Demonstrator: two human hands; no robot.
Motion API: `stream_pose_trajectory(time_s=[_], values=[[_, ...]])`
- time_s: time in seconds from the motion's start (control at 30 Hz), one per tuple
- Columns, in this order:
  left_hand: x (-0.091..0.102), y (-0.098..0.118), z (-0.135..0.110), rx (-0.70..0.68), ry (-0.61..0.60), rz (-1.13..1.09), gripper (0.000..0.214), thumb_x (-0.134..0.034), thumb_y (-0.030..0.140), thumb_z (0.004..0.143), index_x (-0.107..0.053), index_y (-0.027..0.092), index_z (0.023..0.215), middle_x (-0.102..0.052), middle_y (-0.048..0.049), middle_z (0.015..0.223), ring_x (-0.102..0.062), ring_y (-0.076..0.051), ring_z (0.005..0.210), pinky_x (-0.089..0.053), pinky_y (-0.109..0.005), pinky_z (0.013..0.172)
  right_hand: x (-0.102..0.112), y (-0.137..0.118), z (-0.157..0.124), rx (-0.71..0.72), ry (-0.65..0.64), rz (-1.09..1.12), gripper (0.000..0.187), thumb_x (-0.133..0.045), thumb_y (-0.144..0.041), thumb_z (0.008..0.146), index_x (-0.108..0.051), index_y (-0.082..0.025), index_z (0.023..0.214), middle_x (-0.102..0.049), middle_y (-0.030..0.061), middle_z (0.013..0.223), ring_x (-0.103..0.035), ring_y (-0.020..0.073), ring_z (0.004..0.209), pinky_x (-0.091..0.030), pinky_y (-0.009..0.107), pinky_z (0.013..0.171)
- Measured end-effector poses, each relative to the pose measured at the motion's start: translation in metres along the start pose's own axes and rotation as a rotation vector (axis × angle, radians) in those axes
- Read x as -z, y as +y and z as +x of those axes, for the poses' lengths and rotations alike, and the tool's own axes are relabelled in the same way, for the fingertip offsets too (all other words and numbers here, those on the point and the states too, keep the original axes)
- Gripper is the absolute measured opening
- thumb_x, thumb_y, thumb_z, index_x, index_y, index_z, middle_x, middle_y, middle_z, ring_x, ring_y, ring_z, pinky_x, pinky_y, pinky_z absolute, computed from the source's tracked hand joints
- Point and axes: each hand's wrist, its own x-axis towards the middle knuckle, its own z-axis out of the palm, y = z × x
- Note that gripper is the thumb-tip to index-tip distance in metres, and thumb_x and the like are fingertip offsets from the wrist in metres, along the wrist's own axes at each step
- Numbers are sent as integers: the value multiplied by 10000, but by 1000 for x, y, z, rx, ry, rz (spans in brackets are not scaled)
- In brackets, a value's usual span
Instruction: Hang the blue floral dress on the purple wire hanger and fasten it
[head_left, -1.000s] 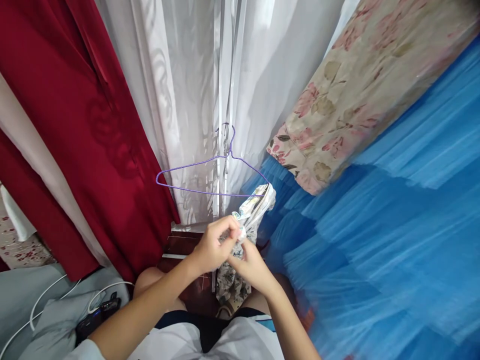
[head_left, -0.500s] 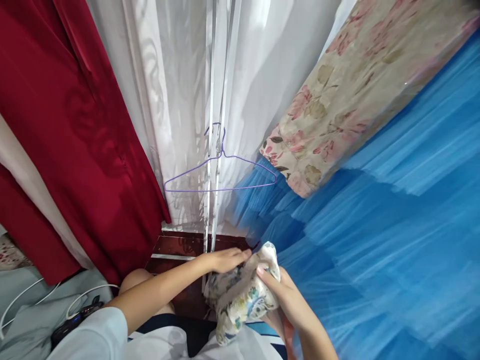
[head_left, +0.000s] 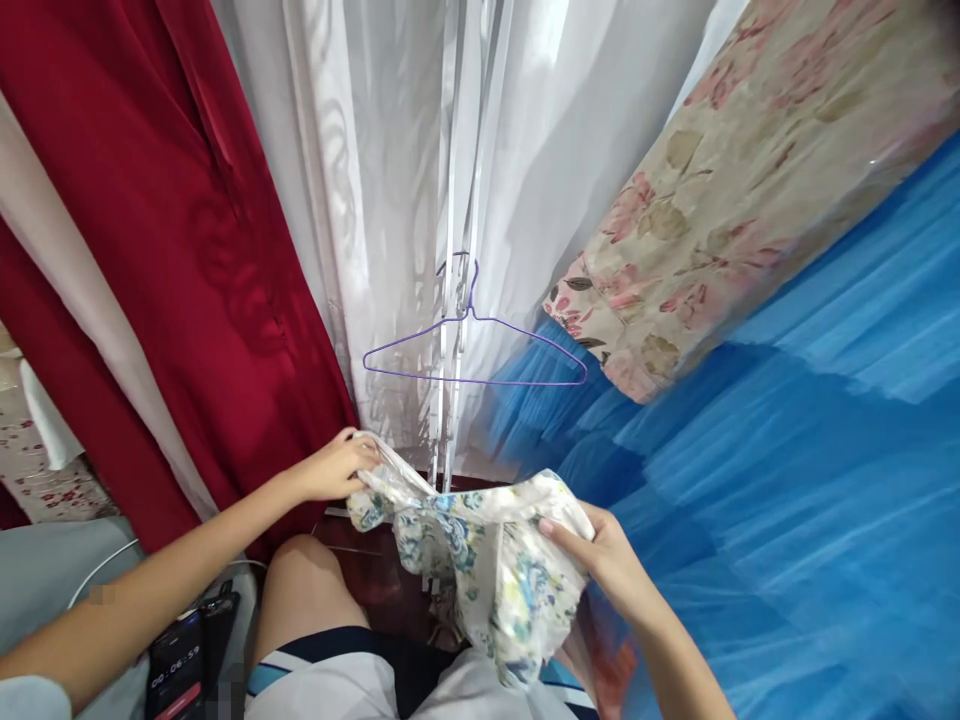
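A white garment with a blue and yellow flower print (head_left: 480,560) is stretched between my two hands above my lap. My left hand (head_left: 334,468) pinches its left edge, fingers closed on the cloth. My right hand (head_left: 604,560) grips its right edge with the thumb on top. Above the cloth, a thin purple wire hanger (head_left: 475,352) hangs bare in front of white sheer curtains (head_left: 420,200). Neither hand touches the hanger.
A dark red curtain (head_left: 172,220) hangs at the left. Blue netting (head_left: 787,480) fills the right, with a floral mattress edge (head_left: 720,190) above it. A phone (head_left: 180,665) and a white cable (head_left: 105,580) lie at lower left. My knee (head_left: 300,590) shows below the cloth.
The garment was bunched between my hands near the hanger, came down to my lap, and is now pulled apart: left hand moved left, right hand stayed right, cloth spread open.
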Motion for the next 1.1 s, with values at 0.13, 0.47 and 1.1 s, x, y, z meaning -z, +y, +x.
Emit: stream_pose_trajectory(time_s=[0.13, 0.47, 1.1], values=[[51, -52, 3, 147, 103, 33, 226, -567, 269, 878, -746, 327, 1004, -634, -16, 1321, -449, -292, 1248, -258, -430, 1029, -3, -33, 65, 270, -25, -192, 171, -732, -345, 751, -692, -188, 804, -651, 12, 672, -543, 160, 541, -379, 273, 499], [111, -50, 56, 216, 428, 118, 398, -375, 287, 965, -592, 317, 1298, -426, -1, 1538, -305, -318, 1386, -193, -547, 1121, -6, -62, 177, 553, 137, -506, 348, -523, -250, 798, -772, -133, 1012, -773, 107, 927, -688, 277, 845, -513, 357, 752], [92, 5, 88, 171, 792, -152, 319, -518, 259, 833, -401, 189, 545, -333, 35, 559, -384, -124, 559, -301, -259, 543, 54, -75, 136, 616, 541, -259, 340, -643, -387, 805, -744, -120, 990, -731, 85, 875, -648, 230, 824, -518, 329, 734]])
